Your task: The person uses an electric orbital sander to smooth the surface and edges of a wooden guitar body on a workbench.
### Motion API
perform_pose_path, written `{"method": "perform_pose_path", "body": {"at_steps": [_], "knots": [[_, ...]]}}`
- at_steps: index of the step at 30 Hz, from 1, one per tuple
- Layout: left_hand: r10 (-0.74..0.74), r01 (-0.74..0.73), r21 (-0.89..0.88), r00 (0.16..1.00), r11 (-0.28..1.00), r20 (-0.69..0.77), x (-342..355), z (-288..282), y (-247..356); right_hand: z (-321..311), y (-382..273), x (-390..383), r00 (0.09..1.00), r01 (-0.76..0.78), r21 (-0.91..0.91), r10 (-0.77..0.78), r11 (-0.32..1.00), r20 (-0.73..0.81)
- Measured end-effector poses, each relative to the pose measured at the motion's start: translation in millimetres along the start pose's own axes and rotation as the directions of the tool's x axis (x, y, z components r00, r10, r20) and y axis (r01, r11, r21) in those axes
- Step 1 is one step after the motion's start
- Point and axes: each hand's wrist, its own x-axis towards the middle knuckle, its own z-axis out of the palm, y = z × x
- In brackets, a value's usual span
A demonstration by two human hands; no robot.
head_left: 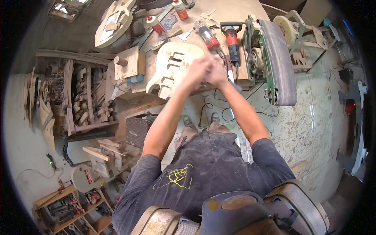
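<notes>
On the worktop (239, 9), left of centre, the slotted guitar body (183, 66) lies flat near the front edge, where it could slide or tip if pressed unevenly; its long axis runs near to far, leaning right at the far end, with the horned end pointing toward the person. Over its right side the left hand (199, 72) and right hand (216, 73) meet in a blur, so I cannot tell whether either grip is clenched, loose or around something, and farther right a wide sweep could knock the red-and-black power tool (232, 39).
</notes>
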Motion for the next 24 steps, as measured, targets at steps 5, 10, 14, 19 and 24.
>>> {"method": "perform_pose_path", "body": {"at_steps": [5, 10, 14, 19, 24], "knots": [[-0.367, 0.396, 0.041, 0.801, 0.917, 0.473, -75, 66, 14, 2, -4, 18, 0.912, -0.39, 0.038, 0.392, 0.92, -0.121], [-0.341, 0.413, -0.145, 0.868, 0.899, 0.36, -117, 50, -28, 17, -8, -1, 0.928, -0.203, 0.033, 0.203, 0.979, -0.314], [-0.394, 0.482, -0.339, 0.87, 0.808, 0.298, -127, 20, -46, 14, -22, -92, 0.94, 0.18, 0.012, -0.169, 0.984, -0.296], [-0.403, 0.529, -0.44, 0.845, 0.726, 0.351, -121, 33, -62, 63, -15, -234, 0.746, -0.632, 0.616, 0.155, 0.47, 0.648], [-0.351, 0.519, -0.44, 0.842, 0.733, 0.409, -129, 33, -52, 39, -35, -283, 0.56, -0.826, 0.453, 0.393, 0.337, 0.729]]}}
